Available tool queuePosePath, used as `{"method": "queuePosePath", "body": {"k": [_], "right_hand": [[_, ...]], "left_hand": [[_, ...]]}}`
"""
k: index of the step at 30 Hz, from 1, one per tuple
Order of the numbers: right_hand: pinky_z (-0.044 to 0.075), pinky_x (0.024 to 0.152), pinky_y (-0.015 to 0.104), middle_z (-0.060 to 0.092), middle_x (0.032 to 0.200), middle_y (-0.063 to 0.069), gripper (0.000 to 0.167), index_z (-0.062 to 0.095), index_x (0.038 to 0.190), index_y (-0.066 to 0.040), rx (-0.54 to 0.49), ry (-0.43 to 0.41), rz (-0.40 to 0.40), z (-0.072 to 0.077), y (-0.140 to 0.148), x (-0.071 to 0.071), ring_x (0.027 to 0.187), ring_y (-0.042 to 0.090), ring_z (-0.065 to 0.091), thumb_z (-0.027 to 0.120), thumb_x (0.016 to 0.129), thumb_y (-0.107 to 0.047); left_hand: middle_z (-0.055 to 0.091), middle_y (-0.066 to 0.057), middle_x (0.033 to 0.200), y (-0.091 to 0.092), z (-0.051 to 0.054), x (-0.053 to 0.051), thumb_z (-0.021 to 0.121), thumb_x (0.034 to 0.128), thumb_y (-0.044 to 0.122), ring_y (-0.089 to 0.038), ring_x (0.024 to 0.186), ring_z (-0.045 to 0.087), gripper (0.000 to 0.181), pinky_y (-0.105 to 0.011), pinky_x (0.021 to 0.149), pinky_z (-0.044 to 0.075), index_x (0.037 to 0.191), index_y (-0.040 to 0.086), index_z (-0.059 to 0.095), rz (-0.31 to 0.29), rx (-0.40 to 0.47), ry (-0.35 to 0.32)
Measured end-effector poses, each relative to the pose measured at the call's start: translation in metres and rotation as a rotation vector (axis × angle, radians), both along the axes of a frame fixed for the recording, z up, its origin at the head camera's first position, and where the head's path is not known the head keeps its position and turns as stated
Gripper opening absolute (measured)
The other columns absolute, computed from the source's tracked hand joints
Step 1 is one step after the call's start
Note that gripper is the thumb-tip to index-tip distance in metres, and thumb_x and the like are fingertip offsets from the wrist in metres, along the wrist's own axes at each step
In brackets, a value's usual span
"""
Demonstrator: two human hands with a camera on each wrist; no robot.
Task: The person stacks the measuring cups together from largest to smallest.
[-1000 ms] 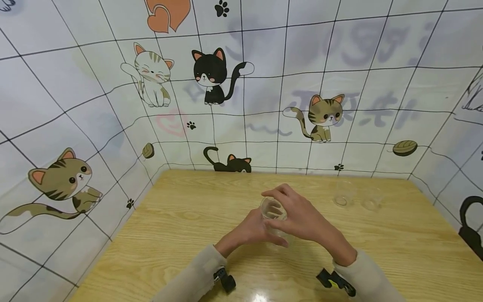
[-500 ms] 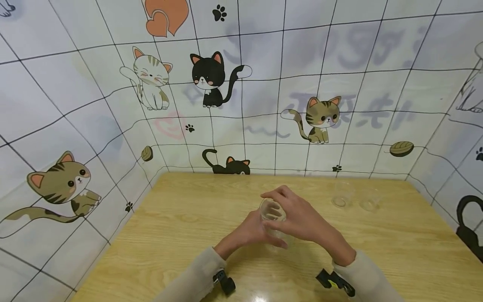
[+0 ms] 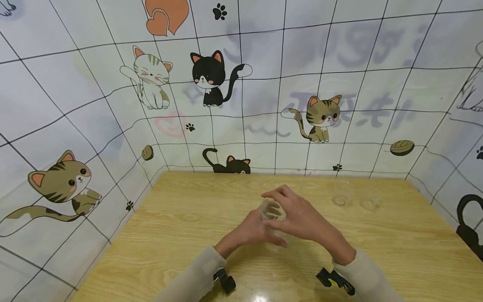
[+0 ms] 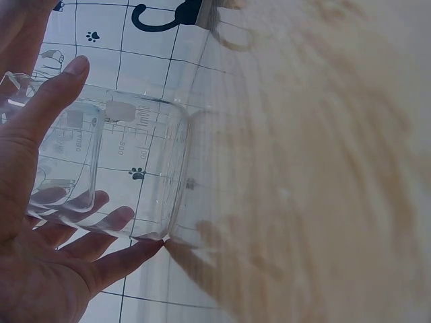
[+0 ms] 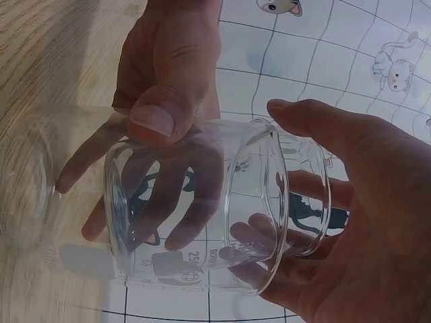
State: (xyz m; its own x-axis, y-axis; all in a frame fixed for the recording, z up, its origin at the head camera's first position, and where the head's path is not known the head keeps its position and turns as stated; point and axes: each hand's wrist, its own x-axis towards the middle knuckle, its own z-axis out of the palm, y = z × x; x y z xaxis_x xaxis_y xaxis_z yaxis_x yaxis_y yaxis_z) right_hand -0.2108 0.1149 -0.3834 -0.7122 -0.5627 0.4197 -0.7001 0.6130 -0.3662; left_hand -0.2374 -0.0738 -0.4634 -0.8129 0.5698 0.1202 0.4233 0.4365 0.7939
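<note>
Two clear glass beakers are nested at the middle of the table, a smaller beaker (image 4: 71, 158) inside a larger beaker (image 4: 151, 202). My left hand (image 3: 252, 228) is wrapped round the larger beaker's side, thumb on one side and fingers on the other in both wrist views. My right hand (image 3: 303, 216) holds the smaller beaker between thumb and fingers near its rim, which sticks out past the larger one's rim in the right wrist view. Printed volume marks show on the glass. The larger beaker's base is down at the wooden table (image 3: 188, 209).
Two more clear glass beakers stand at the table's back right, a left one (image 3: 341, 199) and a right one (image 3: 371, 200). A white cat-patterned sheet (image 3: 260, 126) rises along the back and sides of the table.
The head view has shifted very slightly. Both hands and the nested beakers keep the same places.
</note>
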Motion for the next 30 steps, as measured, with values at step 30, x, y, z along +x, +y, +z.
{"method": "queuePosePath", "body": {"k": [30], "right_hand": [[0.055, 0.077, 0.037, 0.059, 0.122, 0.006, 0.061, 0.061, 0.139, -0.019, 0.027, 0.009, 0.002, -0.0007, -0.0002, -0.0006, 0.096, 0.021, 0.065, 0.085, 0.085, -0.033]], "left_hand": [[0.053, 0.003, 0.148, -0.0001, -0.0005, -0.0003, 0.093, 0.0749, 0.044, -0.016, 0.13, 0.061, 0.097, -0.028, 0.097, 0.054, 0.151, 0.032, 0.034, 0.007, -0.019, -0.007]]}}
